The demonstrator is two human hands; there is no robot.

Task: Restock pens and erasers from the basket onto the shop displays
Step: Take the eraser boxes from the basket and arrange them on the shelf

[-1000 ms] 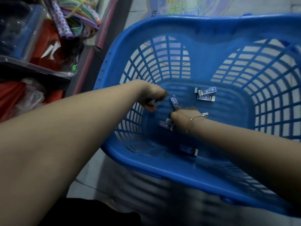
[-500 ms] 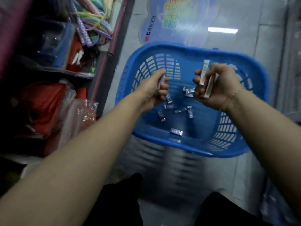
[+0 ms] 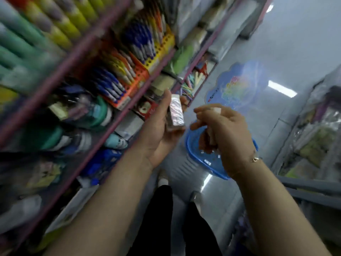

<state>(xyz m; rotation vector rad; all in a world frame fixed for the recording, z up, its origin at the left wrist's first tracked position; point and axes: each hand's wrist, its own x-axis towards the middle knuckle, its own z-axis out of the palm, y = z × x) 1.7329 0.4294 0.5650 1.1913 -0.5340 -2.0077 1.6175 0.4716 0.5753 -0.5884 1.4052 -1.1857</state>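
The view has swung up from the blue basket [image 3: 212, 168], now below both hands, to the pen shelves [image 3: 118, 74] left of them — picking has given way to shelving. The left hand [image 3: 162, 130] grips stacked erasers [image 3: 176, 112], long axis pointing up and away; the right hand [image 3: 223, 133] curls round more.

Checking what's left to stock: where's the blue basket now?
In the head view, the blue basket sits on the floor below the right hand, right of the shelves, erasers inside.
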